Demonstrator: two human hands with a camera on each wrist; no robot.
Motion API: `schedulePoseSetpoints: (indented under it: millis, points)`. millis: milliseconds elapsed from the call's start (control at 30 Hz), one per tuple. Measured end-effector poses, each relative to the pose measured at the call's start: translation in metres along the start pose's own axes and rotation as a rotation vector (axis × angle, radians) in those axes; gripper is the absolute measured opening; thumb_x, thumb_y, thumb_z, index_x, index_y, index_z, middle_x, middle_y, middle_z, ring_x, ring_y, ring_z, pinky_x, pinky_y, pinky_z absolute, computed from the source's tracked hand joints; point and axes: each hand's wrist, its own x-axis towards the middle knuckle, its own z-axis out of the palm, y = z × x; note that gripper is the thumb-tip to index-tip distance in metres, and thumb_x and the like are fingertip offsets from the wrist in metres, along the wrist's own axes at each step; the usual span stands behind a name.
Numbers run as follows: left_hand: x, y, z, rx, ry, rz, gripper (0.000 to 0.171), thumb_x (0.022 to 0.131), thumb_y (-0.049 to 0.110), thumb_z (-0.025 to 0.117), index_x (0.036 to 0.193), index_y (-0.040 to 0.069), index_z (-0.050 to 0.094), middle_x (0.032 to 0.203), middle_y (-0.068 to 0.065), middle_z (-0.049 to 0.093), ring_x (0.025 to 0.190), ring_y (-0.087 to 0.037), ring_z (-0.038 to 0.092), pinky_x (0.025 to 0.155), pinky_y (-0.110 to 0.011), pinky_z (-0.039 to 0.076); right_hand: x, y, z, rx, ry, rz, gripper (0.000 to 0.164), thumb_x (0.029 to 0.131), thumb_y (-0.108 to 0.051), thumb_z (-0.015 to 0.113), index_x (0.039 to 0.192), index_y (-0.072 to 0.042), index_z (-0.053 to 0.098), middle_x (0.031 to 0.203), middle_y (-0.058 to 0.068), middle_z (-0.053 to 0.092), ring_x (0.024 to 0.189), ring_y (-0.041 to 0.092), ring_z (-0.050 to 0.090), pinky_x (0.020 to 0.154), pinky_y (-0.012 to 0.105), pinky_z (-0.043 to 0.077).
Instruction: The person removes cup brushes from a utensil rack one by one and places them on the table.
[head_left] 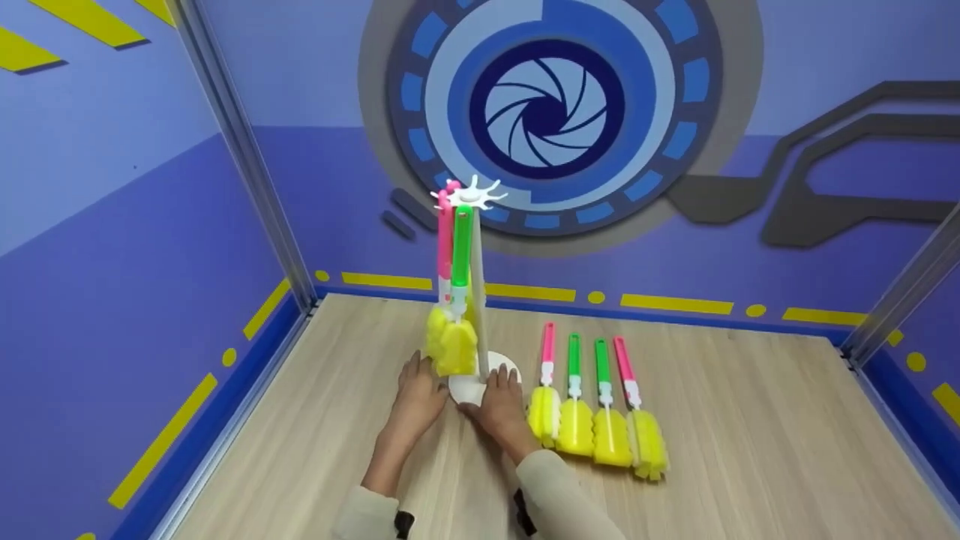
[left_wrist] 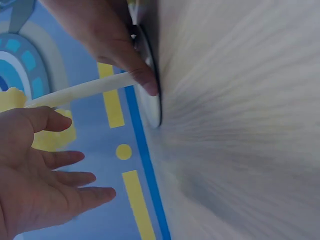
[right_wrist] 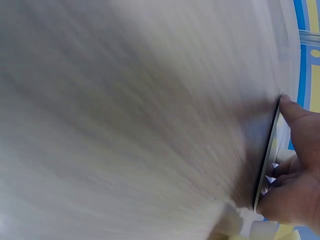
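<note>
Purple-blue printed walls [head_left: 315,195] close off the back and both sides of the head view. Below them, a wood-grain tabletop [head_left: 315,465] spreads across the lower half of the frame. An aperture emblem [head_left: 545,112] in blue, white and grey takes up the top centre of the back wall.

Near the middle of the frame, a white brush stand [head_left: 481,300] rises from the tabletop: a round base [head_left: 467,390], a slim post, and a pronged crown [head_left: 472,195] overlapping the emblem's lower edge.

Beige sleeves [head_left: 562,495] enter from the bottom edge, the forearms slanting up toward the base. The right hand [head_left: 501,409] reaches up and leftward onto the base; in the right wrist view it clasps the disc at its rim, between thumb and fingers. The left hand [head_left: 420,394] is just left of the base in the head view; the left wrist view shows its fingers nearly straight and slightly spread, the thumb apart from them.

Left of the post hang a green-handled bottle brush [head_left: 459,300] and, behind it, a pink-handled bottle brush [head_left: 445,240]. Lower right of centre, four loose bottle brushes [head_left: 574,390] lie in a row, pink, green, green, pink, handles up the frame. All have yellow sponge heads [head_left: 613,442].
</note>
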Motion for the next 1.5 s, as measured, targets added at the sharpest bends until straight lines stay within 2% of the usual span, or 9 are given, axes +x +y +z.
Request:
schedulePoseSetpoints:
  millis: [267, 367, 500, 700, 800, 900, 1033, 1200, 1500]
  points:
    - [-0.003, 0.014, -0.025, -0.155, 0.159, -0.056, 0.055, 0.097, 0.007, 0.058, 0.147, -0.009, 0.04, 0.158, -0.03, 0.029, 0.146, -0.047, 0.029, 0.115, -0.058, 0.03, -0.002, -0.001, -0.001, 0.028, -0.008, 0.032, 0.092, 0.09, -0.045, 0.076, 0.151, 0.012, 0.035, 0.16, 0.03, 0.029, 0.15, 0.044, 0.023, 0.122, 0.05, 0.02]
    - [-0.005, 0.025, -0.033, -0.2, 0.219, -0.022, 0.056, 0.098, 0.006, 0.057, 0.149, -0.005, 0.037, 0.157, -0.026, 0.033, 0.147, -0.042, 0.031, 0.116, -0.056, 0.031, -0.002, -0.002, -0.001, 0.031, 0.006, 0.029, 0.092, 0.09, -0.044, 0.076, 0.15, 0.012, 0.036, 0.159, 0.03, 0.03, 0.15, 0.044, 0.024, 0.122, 0.05, 0.021]
    - [-0.008, 0.042, -0.041, -0.226, 0.297, 0.066, 0.059, 0.098, 0.003, 0.059, 0.151, -0.002, 0.036, 0.157, -0.022, 0.035, 0.148, -0.037, 0.03, 0.119, -0.051, 0.028, 0.0, -0.004, 0.001, 0.018, 0.03, 0.013, 0.092, 0.088, -0.045, 0.077, 0.148, 0.013, 0.038, 0.158, 0.031, 0.032, 0.148, 0.046, 0.026, 0.121, 0.051, 0.023]
    - [-0.007, 0.071, -0.04, -0.237, 0.372, 0.214, 0.056, 0.099, 0.007, 0.062, 0.15, 0.0, 0.039, 0.156, -0.018, 0.039, 0.147, -0.032, 0.035, 0.119, -0.048, 0.029, 0.002, -0.003, 0.001, 0.02, 0.024, 0.016, 0.094, 0.087, -0.046, 0.078, 0.148, 0.014, 0.039, 0.157, 0.032, 0.032, 0.148, 0.047, 0.026, 0.121, 0.051, 0.023]
    - [0.0, 0.084, -0.036, -0.229, 0.408, 0.298, 0.055, 0.098, 0.009, 0.065, 0.148, -0.001, 0.042, 0.152, -0.018, 0.043, 0.142, -0.032, 0.04, 0.117, -0.047, 0.033, 0.003, -0.002, 0.0, 0.022, 0.029, 0.019, 0.094, 0.087, -0.045, 0.079, 0.147, 0.015, 0.039, 0.157, 0.032, 0.033, 0.148, 0.047, 0.026, 0.121, 0.051, 0.022]
    - [0.008, 0.093, -0.033, -0.201, 0.461, 0.354, 0.055, 0.096, 0.009, 0.069, 0.145, 0.0, 0.045, 0.145, -0.017, 0.047, 0.133, -0.032, 0.045, 0.111, -0.046, 0.041, 0.004, -0.001, 0.0, 0.03, 0.038, 0.006, 0.095, 0.085, -0.044, 0.081, 0.146, 0.016, 0.039, 0.155, 0.033, 0.035, 0.148, 0.048, 0.026, 0.121, 0.052, 0.022]
    - [0.017, 0.1, -0.029, -0.165, 0.499, 0.367, 0.055, 0.094, 0.01, 0.073, 0.142, 0.001, 0.048, 0.138, -0.016, 0.047, 0.123, -0.03, 0.045, 0.1, -0.044, 0.048, 0.003, 0.0, 0.003, 0.065, 0.047, -0.012, 0.095, 0.084, -0.042, 0.082, 0.145, 0.017, 0.04, 0.154, 0.034, 0.036, 0.147, 0.049, 0.027, 0.121, 0.053, 0.022]
    - [0.026, 0.105, -0.028, -0.151, 0.511, 0.365, 0.054, 0.093, 0.012, 0.075, 0.14, 0.0, 0.05, 0.131, -0.015, 0.046, 0.117, -0.028, 0.046, 0.096, -0.041, 0.051, 0.003, -0.001, 0.004, 0.072, 0.061, -0.018, 0.095, 0.083, -0.042, 0.083, 0.144, 0.018, 0.041, 0.153, 0.035, 0.036, 0.146, 0.05, 0.028, 0.12, 0.053, 0.024]
    - [0.033, 0.114, -0.028, -0.181, 0.542, 0.395, 0.041, 0.092, -0.004, 0.07, 0.13, -0.005, 0.053, 0.116, -0.018, 0.055, 0.106, -0.029, 0.059, 0.09, -0.041, 0.055, 0.004, -0.001, 0.004, 0.055, 0.068, -0.011, 0.096, 0.082, -0.043, 0.083, 0.143, 0.018, 0.042, 0.153, 0.036, 0.036, 0.145, 0.051, 0.029, 0.12, 0.053, 0.024]
